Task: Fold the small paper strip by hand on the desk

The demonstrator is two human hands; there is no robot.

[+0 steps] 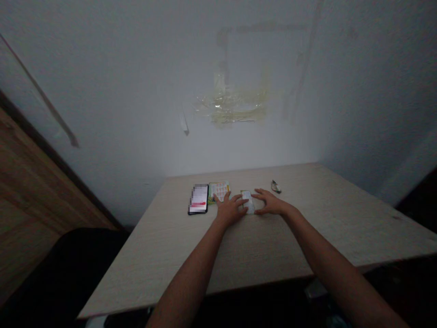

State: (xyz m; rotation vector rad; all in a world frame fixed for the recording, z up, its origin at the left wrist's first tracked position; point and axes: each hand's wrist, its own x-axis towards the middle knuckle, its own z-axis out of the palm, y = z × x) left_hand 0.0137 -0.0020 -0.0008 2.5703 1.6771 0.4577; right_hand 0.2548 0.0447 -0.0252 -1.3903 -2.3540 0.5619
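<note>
A small printed paper or card (248, 203) lies flat on the pale wooden table (266, 255), between my two hands. My left hand (229, 207) is spread, its fingertips reaching the paper's left side and its thumb near a larger colourful printed sheet (220, 188). On the other side, my right hand (269, 202) rests with fingers apart close to the paper's right edge. Neither hand is wrapped round anything. Left of the colourful sheet lies a phone-like device (199, 199) in a dark case, its screen lit and partly blurred out.
A small crumpled scrap (276, 187) lies on the table beyond my right hand. Behind the table rises a pale wall (136, 91) with clear tape (235, 107) stuck on it. A brown wooden panel (41, 182) and a dark shape (61, 269) stand at the left.
</note>
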